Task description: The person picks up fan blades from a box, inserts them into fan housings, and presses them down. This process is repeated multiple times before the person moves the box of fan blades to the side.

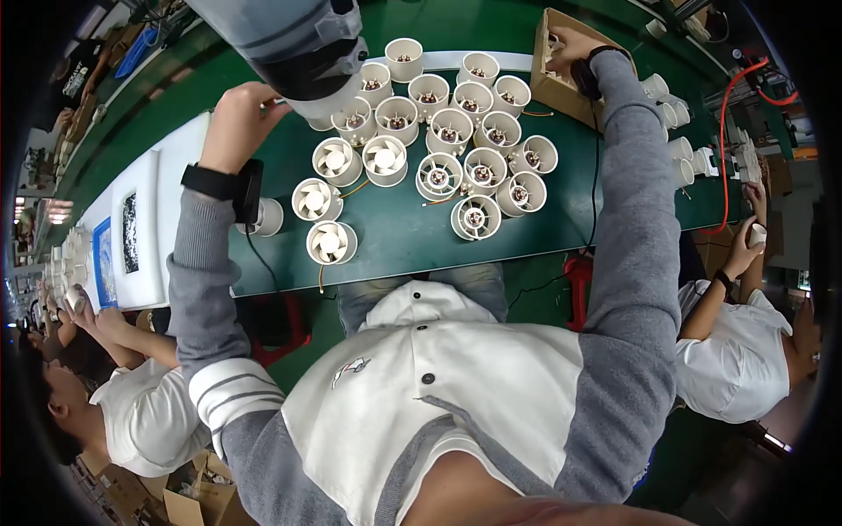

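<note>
I've got a green table point(403, 235) across the middle of the frame, a big see-through and black cylinder point(285, 39) poking in at upper left, a white foam block point(154, 197) at left and a cardboard box point(566, 95) at upper right. My right hand point(574, 44) is in that box, can't tell what its fingers have. My left hand point(244, 123) is beside the cylinder, fingertips bunched toward the thumb, can't tell if they're pinching anything. White cups point(448, 131) crowd upper center, four with bladed rotors point(333, 160).
</note>
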`<state>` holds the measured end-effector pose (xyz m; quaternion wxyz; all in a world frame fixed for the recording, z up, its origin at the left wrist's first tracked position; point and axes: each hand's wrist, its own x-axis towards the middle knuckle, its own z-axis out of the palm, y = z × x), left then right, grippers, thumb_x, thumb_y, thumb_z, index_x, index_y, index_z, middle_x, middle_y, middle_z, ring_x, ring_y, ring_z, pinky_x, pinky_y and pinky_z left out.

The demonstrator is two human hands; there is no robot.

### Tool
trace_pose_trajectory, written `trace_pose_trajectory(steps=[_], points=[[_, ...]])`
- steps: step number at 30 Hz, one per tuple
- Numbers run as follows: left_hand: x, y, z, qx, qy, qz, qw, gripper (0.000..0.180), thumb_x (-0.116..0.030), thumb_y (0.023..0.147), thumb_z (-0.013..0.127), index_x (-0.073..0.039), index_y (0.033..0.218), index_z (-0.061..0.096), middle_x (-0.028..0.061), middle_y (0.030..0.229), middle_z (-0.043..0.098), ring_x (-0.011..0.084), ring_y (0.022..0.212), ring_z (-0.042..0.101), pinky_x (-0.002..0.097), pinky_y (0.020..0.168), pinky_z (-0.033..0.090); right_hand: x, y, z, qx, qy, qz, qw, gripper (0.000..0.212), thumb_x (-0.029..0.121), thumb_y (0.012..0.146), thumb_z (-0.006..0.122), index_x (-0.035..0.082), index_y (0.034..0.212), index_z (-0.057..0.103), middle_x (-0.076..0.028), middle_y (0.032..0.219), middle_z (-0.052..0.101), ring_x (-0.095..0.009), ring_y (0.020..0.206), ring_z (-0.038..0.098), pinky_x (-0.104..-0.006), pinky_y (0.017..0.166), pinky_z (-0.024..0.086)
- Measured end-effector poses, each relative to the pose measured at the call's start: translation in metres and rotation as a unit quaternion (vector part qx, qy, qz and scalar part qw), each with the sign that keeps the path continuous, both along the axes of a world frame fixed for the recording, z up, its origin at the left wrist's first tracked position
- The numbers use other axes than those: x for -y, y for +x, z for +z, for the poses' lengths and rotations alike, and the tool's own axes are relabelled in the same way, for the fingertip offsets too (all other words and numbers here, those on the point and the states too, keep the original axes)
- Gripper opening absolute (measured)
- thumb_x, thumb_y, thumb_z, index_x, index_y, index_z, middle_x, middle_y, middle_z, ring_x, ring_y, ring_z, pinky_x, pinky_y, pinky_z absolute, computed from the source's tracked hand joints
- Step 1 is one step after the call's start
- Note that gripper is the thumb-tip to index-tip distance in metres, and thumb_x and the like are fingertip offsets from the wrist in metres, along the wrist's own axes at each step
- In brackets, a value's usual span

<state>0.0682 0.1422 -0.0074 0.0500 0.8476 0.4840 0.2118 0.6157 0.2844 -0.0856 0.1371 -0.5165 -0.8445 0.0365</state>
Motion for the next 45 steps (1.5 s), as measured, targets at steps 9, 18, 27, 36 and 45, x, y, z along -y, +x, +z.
trace_pose_trajectory(steps=[9, 18, 27, 36, 45], points=[[0.126, 0.0, 0.036, 0.071, 0.028, 0.08, 0.994, 0.021, -0.01, 0.073, 0.072, 0.001, 0.089, 0.065, 0.0098, 0.069, 0.058, 0.0207, 0.054, 0.054, 0.0311, 0.052, 0.043, 0.024, -0.037, 0.031, -0.028, -0.312, -0.107, 0.944, 0.074, 0.0, 0.058, 0.074, -0.003, 0.124, 0.042, -0.018, 0.113, 0.055, -0.028, 0.091, 0.061, -0.0374, 0.076, 0.054], [0.184, 0.028, 0.02, 0.117, 0.062, -0.046, 0.99, 0.025, -0.011, 0.068, 0.074, -0.003, 0.09, 0.065, 0.006, 0.071, 0.057, 0.0228, 0.062, 0.055, 0.0328, 0.056, 0.042, 0.034, -0.033, 0.033, 0.073, -0.305, -0.125, 0.941, 0.046, 0.004, 0.056, 0.074, -0.003, 0.098, 0.057, -0.01, 0.078, 0.061, -0.02, 0.065, 0.061, -0.0306, 0.056, 0.05], [0.206, 0.033, -0.002, 0.187, -0.016, -0.137, 0.973, 0.035, -0.009, 0.065, 0.076, -0.003, 0.098, 0.065, 0.0104, 0.087, 0.061, 0.0226, 0.07, 0.057, 0.0329, 0.062, 0.045, 0.147, -0.042, 0.114, -0.34, -0.091, -0.144, 0.925, 0.034, 0.012, 0.069, 0.072, 0.001, 0.098, 0.056, -0.01, 0.12, 0.049, -0.015, 0.082, 0.059, -0.0266, 0.066, 0.049], [0.197, 0.088, -0.018, 0.306, 0.112, -0.216, 0.92, 0.045, -0.003, 0.065, 0.074, -0.006, 0.108, 0.063, 0.0156, 0.112, 0.058, 0.0274, 0.088, 0.06, 0.0332, 0.072, 0.05, 0.353, -0.263, 0.094, -0.547, -0.195, 0.113, 0.807, 0.036, -0.003, 0.067, 0.072, 0.0, 0.099, 0.056, -0.014, 0.126, 0.036, -0.021, 0.106, 0.053, -0.0316, 0.086, 0.048], [0.222, 0.068, -0.049, 0.386, -0.001, -0.074, 0.92, 0.043, 0.004, 0.067, 0.069, 0.002, 0.109, 0.059, 0.0151, 0.106, 0.059, 0.0299, 0.087, 0.061, 0.0331, 0.074, 0.05, 0.353, -0.315, 0.008, -0.725, -0.331, 0.083, 0.598, 0.036, -0.004, 0.08, 0.063, 0.001, 0.112, 0.048, -0.01, 0.121, 0.039, -0.016, 0.096, 0.055, -0.0295, 0.079, 0.05]])
